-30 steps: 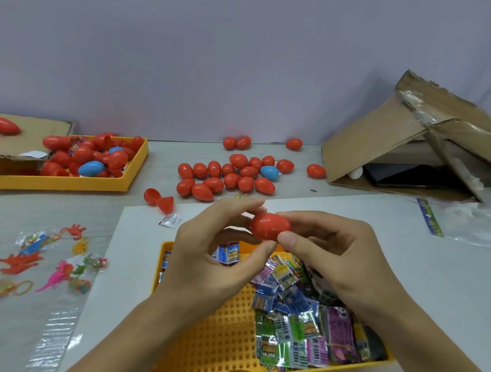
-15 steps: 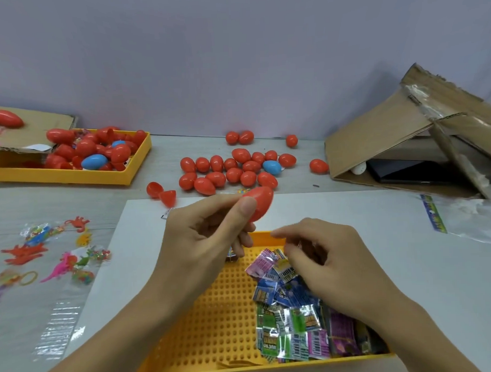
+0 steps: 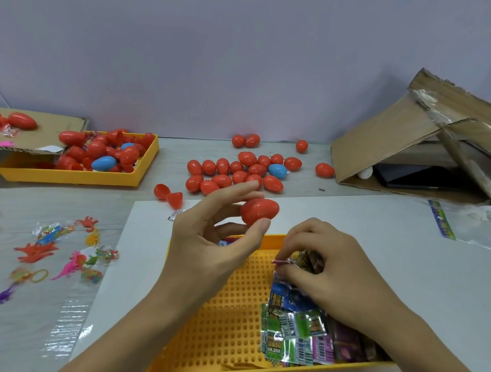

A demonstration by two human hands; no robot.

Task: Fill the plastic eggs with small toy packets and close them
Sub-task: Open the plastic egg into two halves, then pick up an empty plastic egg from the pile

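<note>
At the far left of the worktop point(image 3: 265, 149), a yellow tray point(image 3: 80, 179) is holding a heap of red and blue eggs, and loose rubbery toys point(image 3: 63, 253) are lying nearer on clear film. Further right, a cluster of closed eggs point(image 3: 238, 172) is sitting on the far side, with two open halves point(image 3: 168, 195) beside it. In the middle, the left hand point(image 3: 210, 242) is pinching a closed red egg point(image 3: 259, 211) between thumb and fingertips, above the near tray point(image 3: 229, 311). The egg is looking light, stiff and smooth, so probably slippery; holding it across its widest part, as here, seems safest. To its right, the right hand point(image 3: 333, 274) is curling its fingers onto a small packet point(image 3: 286, 262) on the pile of foil packets point(image 3: 299, 331). These look thin and crinkly, easiest taken by an edge. At the far right, a cardboard box point(image 3: 398, 141) is lying on its side.
</note>
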